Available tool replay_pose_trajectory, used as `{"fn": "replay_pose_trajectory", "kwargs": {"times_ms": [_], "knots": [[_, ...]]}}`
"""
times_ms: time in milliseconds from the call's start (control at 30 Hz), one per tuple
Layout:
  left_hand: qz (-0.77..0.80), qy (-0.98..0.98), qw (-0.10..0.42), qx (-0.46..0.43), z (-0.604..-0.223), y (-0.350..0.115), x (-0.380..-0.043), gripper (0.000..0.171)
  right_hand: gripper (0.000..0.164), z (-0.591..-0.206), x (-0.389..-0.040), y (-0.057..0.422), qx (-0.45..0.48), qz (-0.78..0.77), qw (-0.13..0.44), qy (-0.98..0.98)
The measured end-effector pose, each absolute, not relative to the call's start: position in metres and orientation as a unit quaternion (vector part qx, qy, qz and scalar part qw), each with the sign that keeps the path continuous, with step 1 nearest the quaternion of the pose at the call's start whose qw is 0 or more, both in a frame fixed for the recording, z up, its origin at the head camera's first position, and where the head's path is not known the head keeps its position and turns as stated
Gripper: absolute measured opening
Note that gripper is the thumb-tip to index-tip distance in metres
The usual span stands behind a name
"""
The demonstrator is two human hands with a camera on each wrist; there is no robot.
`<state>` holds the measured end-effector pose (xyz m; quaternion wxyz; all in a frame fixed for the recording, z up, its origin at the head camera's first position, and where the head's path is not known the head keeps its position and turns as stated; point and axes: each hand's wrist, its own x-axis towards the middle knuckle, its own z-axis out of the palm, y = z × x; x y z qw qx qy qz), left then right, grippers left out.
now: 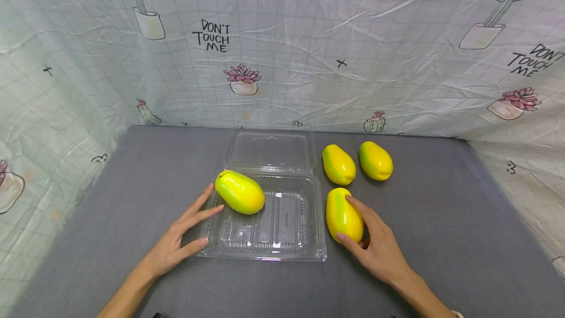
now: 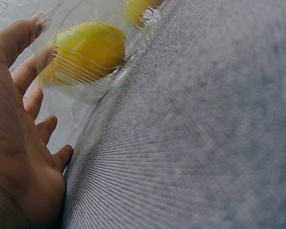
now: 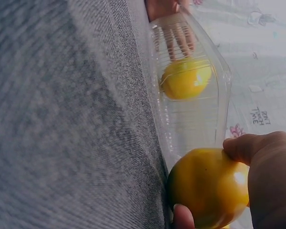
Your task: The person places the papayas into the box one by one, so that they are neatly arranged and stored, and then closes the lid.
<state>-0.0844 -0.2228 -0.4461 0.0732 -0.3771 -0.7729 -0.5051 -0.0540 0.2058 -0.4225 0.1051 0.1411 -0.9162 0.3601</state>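
In the head view a yellow-green papaya lies in the left part of a clear plastic clamshell container, whose lid is folded back. My left hand is at the container's left side, fingers spread, the thumb by its near left rim. Its fingertips are close to that papaya; whether they touch it I cannot tell. To the right of the container, my right hand grips another papaya between thumb and fingers. The right wrist view shows this gripped papaya close up, with the container beyond it.
Two more papayas, one beside the hinge of the container and one further right, lie behind my right hand. The grey tabletop ends at a printed curtain at the back and sides. The transparent lid lies toward the curtain.
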Motion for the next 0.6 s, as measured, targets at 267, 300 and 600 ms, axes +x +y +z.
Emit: {"fn": "replay_pose_trajectory", "kwargs": {"times_ms": [267, 300, 600], "knots": [[-0.502, -0.776, 0.075, -0.375, -0.4443, -0.2222, -0.0831, 0.060, 0.078, -0.4214, -0.0523, 0.2052, 0.145, 0.371, 0.099, -0.912], [-0.502, -0.776, 0.075, -0.375, -0.4442, -0.2221, -0.0830, 0.060, 0.078, -0.4211, -0.0522, 0.2050, 0.147, 0.371, 0.099, -0.911], [-0.503, -0.776, 0.074, -0.373, -0.4459, -0.2229, -0.0837, 0.061, 0.080, -0.4179, -0.0517, 0.2050, 0.168, 0.359, 0.128, -0.909]]}}
